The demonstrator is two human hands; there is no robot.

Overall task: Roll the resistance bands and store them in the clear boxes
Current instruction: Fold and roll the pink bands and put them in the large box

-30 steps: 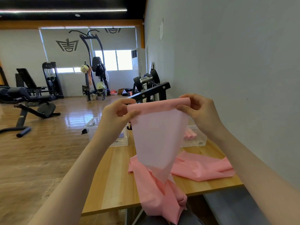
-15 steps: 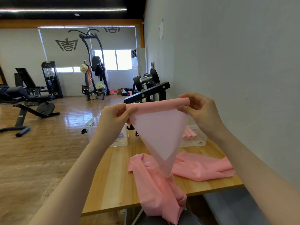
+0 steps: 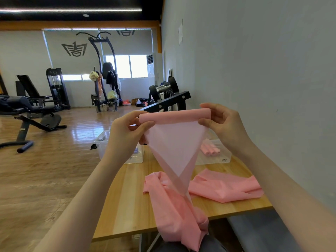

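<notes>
- The left hand (image 3: 127,133) pinches the left end of a started roll at the top of a pink band (image 3: 174,142), thumb in front and fingers curled behind.
- The right hand (image 3: 223,124) grips the roll's right end the same way, fingers curled over the top and thumb pressed beneath.
- The band is held up in the air above the table (image 3: 127,197), the roll level between the two hands.
- Below the roll the band hangs as a thin sheet that narrows to a point, then runs down onto the table and spills over the near edge in a crumpled heap.
- A second band (image 3: 227,188) lies loose and flat near the table's right edge, just beside the hanging one; whether the two touch is hard to tell.
- A clear box (image 3: 216,157) sits at the far right of the table by the wall, holding pink rolls (image 3: 211,150), about three of them, lying side by side.
- Another clear box (image 3: 103,142) sits at the far left corner, partly hidden behind the left hand; its contents are not plain.
- Beyond the table are a wooden floor (image 3: 45,170), a black weight bench (image 3: 32,115) and a dumbbell rack (image 3: 167,99).
</notes>
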